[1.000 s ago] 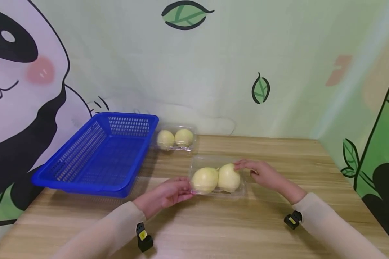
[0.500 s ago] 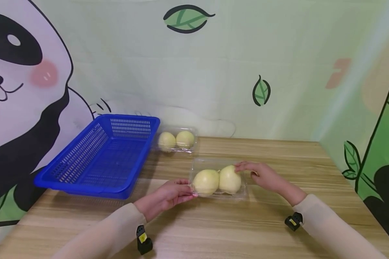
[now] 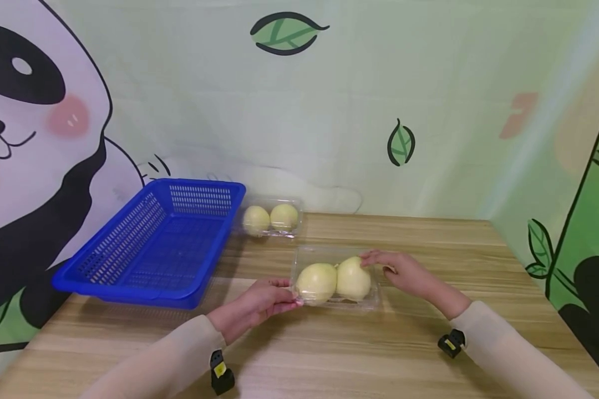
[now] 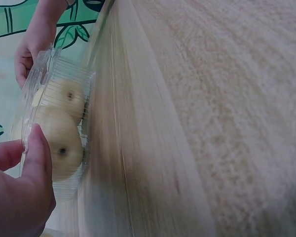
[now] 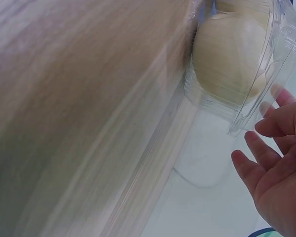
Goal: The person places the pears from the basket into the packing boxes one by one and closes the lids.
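Both hands on clear clamshell box [image 3: 335, 280] with 2 pale yellow fruits [image 3: 334, 280], mid-table.
Left hand [image 3: 259, 302] pinches the box's left end, thumb on top; right hand [image 3: 401, 270] touches its right end, fingers fairly straight, grip unclear. Box sits on wooden table [image 3: 359, 343]. Second box [image 3: 271, 218] with 2 fruits lies behind, just beside blue basket [image 3: 155, 244].

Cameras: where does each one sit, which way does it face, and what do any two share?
Head: on the head, facing forward and down at the table; both sleeves, left hand and right hand at the clear box of pears.
Left wrist: low along the tabletop, left thumb on the box.
Right wrist: low along the tabletop, fingers beside the box.
All three share that box.
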Demonstrator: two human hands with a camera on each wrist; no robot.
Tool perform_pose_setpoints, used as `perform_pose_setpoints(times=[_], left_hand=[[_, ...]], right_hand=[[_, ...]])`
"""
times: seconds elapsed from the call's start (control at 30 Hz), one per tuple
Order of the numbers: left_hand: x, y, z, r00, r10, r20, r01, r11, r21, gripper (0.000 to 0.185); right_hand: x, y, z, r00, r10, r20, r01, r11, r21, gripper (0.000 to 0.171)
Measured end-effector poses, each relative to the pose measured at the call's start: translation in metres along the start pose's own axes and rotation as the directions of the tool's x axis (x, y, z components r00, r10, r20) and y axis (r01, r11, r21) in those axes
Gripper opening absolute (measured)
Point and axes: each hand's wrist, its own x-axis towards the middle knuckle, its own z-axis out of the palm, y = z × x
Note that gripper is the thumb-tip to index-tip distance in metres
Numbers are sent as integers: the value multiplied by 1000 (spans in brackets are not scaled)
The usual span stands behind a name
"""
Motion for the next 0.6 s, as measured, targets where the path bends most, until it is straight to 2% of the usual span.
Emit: perform_pose_setpoints(times=[0.2, 0.3, 0.43, 0.5, 0.53, 0.57, 0.6], left_hand=[[1, -1, -2, 1000, -14, 12, 14, 1000, 12, 35], [2, 0, -4, 999, -24, 28, 23, 999, 26, 43], [1, 4, -6, 1000, -2, 30, -1, 993, 116, 59], [1, 7, -7, 999, 37, 11, -39, 971, 236, 61], [1, 9, -7, 998, 70, 1, -67, 950, 306, 61], [1, 11, -7, 994, 113, -7, -102, 921, 377, 60], [1, 12, -8, 986, 167, -4, -146, 875, 461, 58]], right_hand=[[-1, -3, -2, 1000, 7, -2, -7, 1000, -6, 51], [0, -5, -4, 1000, 4, -6, -4, 1000, -17, 50], [4, -10, -10, 1000, 9, -24, -10, 999, -32, 45], [5, -15, -15, 998, 50, -42, -50, 999, -2, 39], [5, -18, -18, 996, 76, -56, -75, 997, 21, 37], [5, -20, -21, 992, 112, -65, -109, 993, 50, 35], [4, -23, -23, 986, 145, -79, -138, 986, 89, 33]])
